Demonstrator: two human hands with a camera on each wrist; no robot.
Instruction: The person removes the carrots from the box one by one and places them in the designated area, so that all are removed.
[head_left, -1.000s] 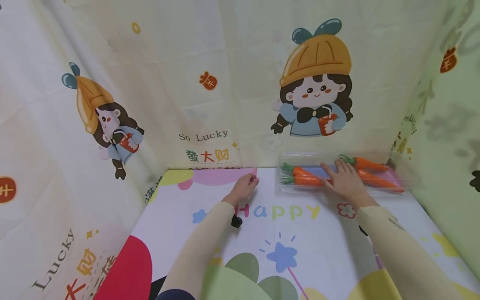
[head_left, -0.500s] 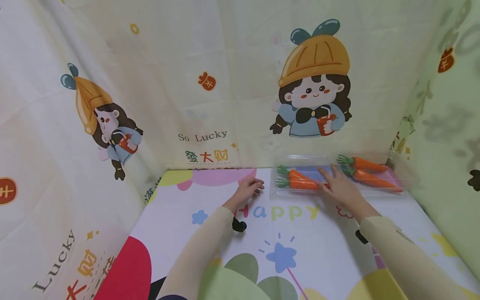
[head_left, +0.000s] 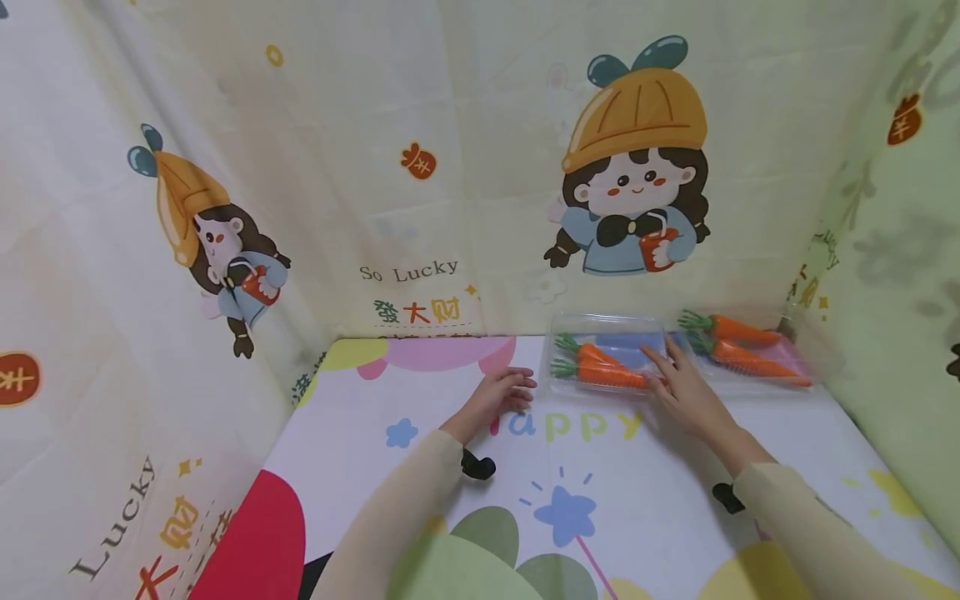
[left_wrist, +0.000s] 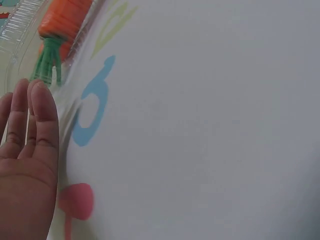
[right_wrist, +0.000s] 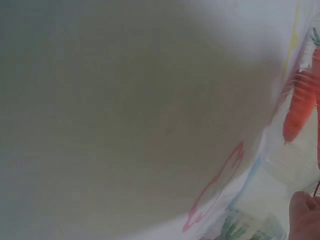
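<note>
A clear plastic tray [head_left: 600, 392] lies at the back of the table with two orange toy carrots [head_left: 607, 375] inside, green tops to the left. My right hand [head_left: 693, 400] reaches over its right end, fingers extended and touching the rim there. In the right wrist view only a bit of my fingertips [right_wrist: 304, 215] shows, at the tray's edge. My left hand [head_left: 495, 400] is held just left of the tray with relaxed fingers and nothing in it. In the left wrist view its fingertips overlap the tray's rim beside the green carrot tops [left_wrist: 49, 60].
A second clear tray [head_left: 750, 385] stands at the back right, holding two more carrots [head_left: 750, 358]. A printed cloth wall [head_left: 502, 208] rises right behind both trays. The table [head_left: 660, 492] has a colourful print, and another cloth wall [head_left: 892, 292] closes the right side.
The left tray with its carrots has shifted left and nearer, along with my right hand, so it stands farther from the second tray. My left hand has come closer and its fingers have straightened.
</note>
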